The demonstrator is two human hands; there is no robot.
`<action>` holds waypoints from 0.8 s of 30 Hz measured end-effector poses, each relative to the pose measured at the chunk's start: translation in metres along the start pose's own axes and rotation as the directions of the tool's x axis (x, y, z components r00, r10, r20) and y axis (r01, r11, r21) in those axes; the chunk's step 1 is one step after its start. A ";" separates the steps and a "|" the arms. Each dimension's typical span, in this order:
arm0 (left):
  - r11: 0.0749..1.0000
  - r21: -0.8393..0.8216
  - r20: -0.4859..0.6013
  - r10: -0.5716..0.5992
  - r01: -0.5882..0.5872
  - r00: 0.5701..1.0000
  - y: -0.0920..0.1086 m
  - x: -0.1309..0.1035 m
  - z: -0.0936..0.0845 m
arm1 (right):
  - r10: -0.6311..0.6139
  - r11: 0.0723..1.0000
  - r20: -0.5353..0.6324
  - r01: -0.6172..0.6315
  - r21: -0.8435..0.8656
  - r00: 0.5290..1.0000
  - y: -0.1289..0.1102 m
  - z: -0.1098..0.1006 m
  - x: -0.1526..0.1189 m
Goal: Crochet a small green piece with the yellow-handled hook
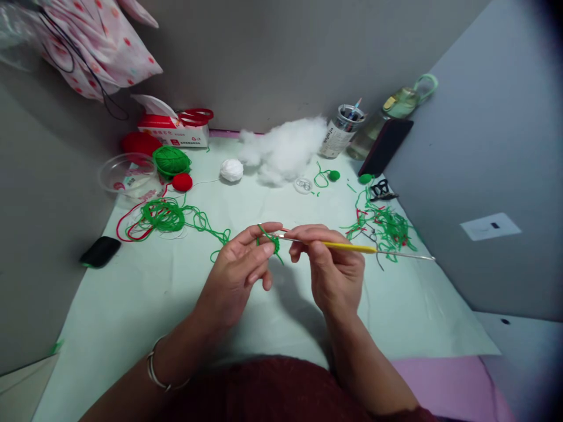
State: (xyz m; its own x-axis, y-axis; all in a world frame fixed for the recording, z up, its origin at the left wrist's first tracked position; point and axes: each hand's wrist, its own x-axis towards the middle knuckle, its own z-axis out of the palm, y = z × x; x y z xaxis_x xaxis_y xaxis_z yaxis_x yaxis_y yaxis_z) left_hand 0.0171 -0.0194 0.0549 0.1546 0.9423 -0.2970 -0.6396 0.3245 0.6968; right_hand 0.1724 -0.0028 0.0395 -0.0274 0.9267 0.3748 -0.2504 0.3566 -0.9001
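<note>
Above open cloth (176,328), both hands (285,264) grip crochetwork (275,244).

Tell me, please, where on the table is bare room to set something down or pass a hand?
The table is bare between the black case and left hand, below the green yarn; beside the right hand, below the green scraps; and, more narrowly, between stuffing and hands. The back is crowded from box to bottle; yarn and scraps also take room.
</note>
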 end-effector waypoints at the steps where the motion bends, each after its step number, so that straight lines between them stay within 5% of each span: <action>1: 1.000 0.021 0.008 0.009 -0.009 1.000 -0.001 0.000 0.000 | 0.016 1.000 0.004 -0.016 0.016 1.000 0.000 0.000 0.000; 9: 0.988 0.115 0.082 0.092 -0.101 0.992 -0.009 0.001 -0.001 | -0.013 0.997 0.017 0.014 -0.080 1.000 0.001 0.003 -0.002; 15: 0.989 0.107 0.046 0.093 -0.098 0.995 -0.009 0.002 -0.002 | -0.009 0.997 0.041 0.012 -0.077 0.999 0.002 0.003 -0.001; 18: 0.991 0.075 -0.003 0.115 -0.114 0.993 -0.010 0.002 0.000 | -0.108 0.964 0.062 0.120 -0.237 0.992 0.003 0.004 -0.004; 22: 0.998 -0.062 0.002 -0.024 0.024 1.000 -0.007 0.004 0.002 | -0.347 0.735 0.143 0.363 -0.573 0.927 0.005 0.004 -0.010; 24: 0.986 -0.124 0.017 -0.114 0.115 0.993 -0.004 0.006 0.001 | -0.362 0.774 0.097 0.357 -0.523 0.927 0.005 0.001 -0.009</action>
State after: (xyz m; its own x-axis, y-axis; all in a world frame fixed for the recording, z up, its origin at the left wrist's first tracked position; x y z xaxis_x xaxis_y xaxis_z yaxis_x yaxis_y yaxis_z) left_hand 0.0212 -0.0154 0.0510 0.2393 0.9006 -0.3628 -0.7060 0.4180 0.5718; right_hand 0.1702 -0.0094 0.0322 -0.0286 0.7186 0.6948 0.3026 0.6687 -0.6792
